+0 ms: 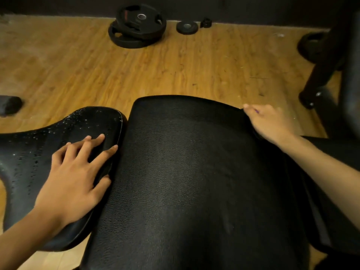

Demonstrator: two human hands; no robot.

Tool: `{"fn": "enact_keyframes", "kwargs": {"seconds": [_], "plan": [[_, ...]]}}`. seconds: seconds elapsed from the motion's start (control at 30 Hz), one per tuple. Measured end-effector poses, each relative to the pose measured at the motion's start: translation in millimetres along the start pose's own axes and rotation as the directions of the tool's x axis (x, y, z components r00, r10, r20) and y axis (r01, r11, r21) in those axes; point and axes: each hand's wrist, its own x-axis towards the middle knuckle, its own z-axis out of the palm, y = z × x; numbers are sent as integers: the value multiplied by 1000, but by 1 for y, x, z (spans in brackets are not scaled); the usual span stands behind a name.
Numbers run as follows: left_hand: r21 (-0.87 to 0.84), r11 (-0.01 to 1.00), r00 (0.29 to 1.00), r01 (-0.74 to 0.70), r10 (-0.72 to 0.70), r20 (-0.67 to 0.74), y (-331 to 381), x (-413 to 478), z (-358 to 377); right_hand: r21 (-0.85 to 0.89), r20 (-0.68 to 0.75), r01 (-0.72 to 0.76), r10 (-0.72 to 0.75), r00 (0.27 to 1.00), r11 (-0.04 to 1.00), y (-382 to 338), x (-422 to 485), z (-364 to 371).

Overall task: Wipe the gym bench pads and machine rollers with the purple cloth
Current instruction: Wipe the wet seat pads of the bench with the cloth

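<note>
A person is leaning over two black pads, the left hand (76, 172) lying open with fingers spread flat on the seat pad (93, 121), the right hand (270, 121) curling at the far right corner of the back pad (185, 162). The right hand is blurred, its fingers seeming to be closing on the cloth (257, 111), of which only a purple sliver is showing between them; the rest is hidden under the hand. The back pad is running lengthwise from the person out toward the floor (175, 71), its far edge just beyond the cloth and its right edge dropping away under the right wrist. The seat pad is sitting just beside it on the left, beaded with droplets and apparently not yet wiped. From the cloth, that wet pad is lying across the full width of the back pad, so the right hand is likely facing a long leftward sweep, while the left hand is nearer but holding nothing. Open floor is lying beyond the far edges; a dark frame (327, 75) is crowding the right side, and plates (136, 26) are lying well apart by the wall
</note>
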Motion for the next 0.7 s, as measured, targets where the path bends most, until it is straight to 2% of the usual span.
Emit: {"fn": "enact_keyframes", "kwargs": {"seconds": [0.1,0.17,0.27,0.37,0.43,0.5,0.7], "plan": [[-26,1000,1000,5,-5,-10,3,5,1,-18,9,-120,120,993,993,-8,10,1],[-37,999,1000,-7,7,-13,6,6,2,-73,12,-53,54,998,996,-51,25,8],[-40,999,1000,3,-3,-13,5,5,3,-94,34,231,-229,973,968,-148,38,34],[-40,999,1000,5,-5,7,3,7,2,-123,115,543,-531,839,831,-227,31,59],[-39,999,1000,7,-7,20,1,9,1,-137,137,651,-636,759,747,-243,29,68],[-29,999,999,20,-19,43,3,7,1,-159,97,682,-676,730,714,-235,28,73],[-35,998,997,55,-53,58,15,8,-6,-214,-30,669,-689,724,712,-222,24,75]]}}
